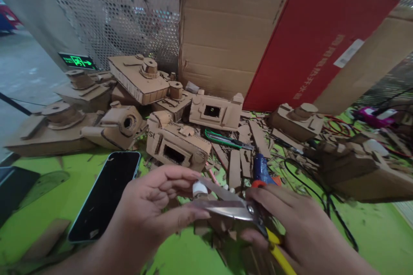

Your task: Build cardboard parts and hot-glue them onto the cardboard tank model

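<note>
At far left a dark box-like object (16,189) sat at the edge of the green table (171,258). Behind it stood cardboard models (61,129) with round raised tops, and a lit green sign (77,61) showing a running figure and an arrow pointing right; its small lettering was too blurred to read. One tipped model (106,126) had a round dark hole, its interior too dark to make out. A phone (105,197), screen black, lay just beside the left hand (142,202). That hand's thumb and fingers stood apart around the blade tips; whether they pinched anything could not be told. A small white piece (200,187) showed between them.

Behind, a model marked "st" (183,139) had a rectangular opening, dark within, and another model (196,111) had a similar one. Farther back rose a large carton (226,30), its contents hidden; its red panel (309,38) bore a line of gold characters, too blurred to read, and a white label (348,53). A green cutter (222,139) lay among cardboard scraps (235,167), near a blue glue gun (260,169).

The right hand (290,215) gripped the scissors (250,209) by their yellow handles, blades parted toward the left hand. Two more models (358,172) sat at far right.
</note>
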Available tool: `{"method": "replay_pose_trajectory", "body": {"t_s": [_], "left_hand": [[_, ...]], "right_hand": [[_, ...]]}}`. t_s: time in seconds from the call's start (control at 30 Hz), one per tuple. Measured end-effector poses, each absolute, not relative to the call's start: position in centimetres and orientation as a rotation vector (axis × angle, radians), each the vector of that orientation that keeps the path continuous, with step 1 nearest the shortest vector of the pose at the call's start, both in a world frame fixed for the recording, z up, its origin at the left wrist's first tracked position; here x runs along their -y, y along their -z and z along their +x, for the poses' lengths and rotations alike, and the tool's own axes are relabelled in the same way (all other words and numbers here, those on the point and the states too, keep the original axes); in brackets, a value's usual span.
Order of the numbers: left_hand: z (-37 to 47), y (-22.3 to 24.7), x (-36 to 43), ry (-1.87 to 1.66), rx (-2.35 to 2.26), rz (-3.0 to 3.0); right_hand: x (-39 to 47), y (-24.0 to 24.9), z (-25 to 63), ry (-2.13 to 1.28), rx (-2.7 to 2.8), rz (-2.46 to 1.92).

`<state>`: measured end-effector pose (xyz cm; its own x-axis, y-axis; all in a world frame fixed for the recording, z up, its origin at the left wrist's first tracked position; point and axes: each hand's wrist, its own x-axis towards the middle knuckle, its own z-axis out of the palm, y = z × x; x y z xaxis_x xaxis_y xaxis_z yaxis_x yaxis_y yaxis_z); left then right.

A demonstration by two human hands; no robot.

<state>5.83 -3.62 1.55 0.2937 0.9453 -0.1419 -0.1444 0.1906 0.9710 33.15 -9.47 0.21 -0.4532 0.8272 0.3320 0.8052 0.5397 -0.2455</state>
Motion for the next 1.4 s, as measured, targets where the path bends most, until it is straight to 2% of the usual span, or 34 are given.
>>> {"method": "replay_pose_trajectory", "body": {"t_s": [0.63,0.87,1.0,1.1,1.3,1.4], "left_hand": [[6.3,-1.3,3.8,-0.932,-0.841,1.054],[5.7,-1.0,4.0,-0.954,-0.886,1.130],[4.9,-1.0,3.6,-0.989,-0.926,1.098],[4.3,-0.9,2.7,-1.092,-0.945,1.044],[4.3,-0.4,1.7,-1.169,-0.950,1.023],[4.4,-0.2,1.9,-1.130,-0.966,1.058]], "right_hand": [[10.6,0.7,33.4,-0.128,2.302,-1.370],[9.7,0.3,34.1,0.115,2.129,-1.507],[9.7,-0.8,35.3,0.131,2.166,-1.547],[10.4,-1.6,36.2,0.042,2.266,-1.573],[12.1,-1.3,34.1,-0.528,2.468,-1.707],[12.2,-0.8,31.9,-0.471,2.578,-1.598]]}}
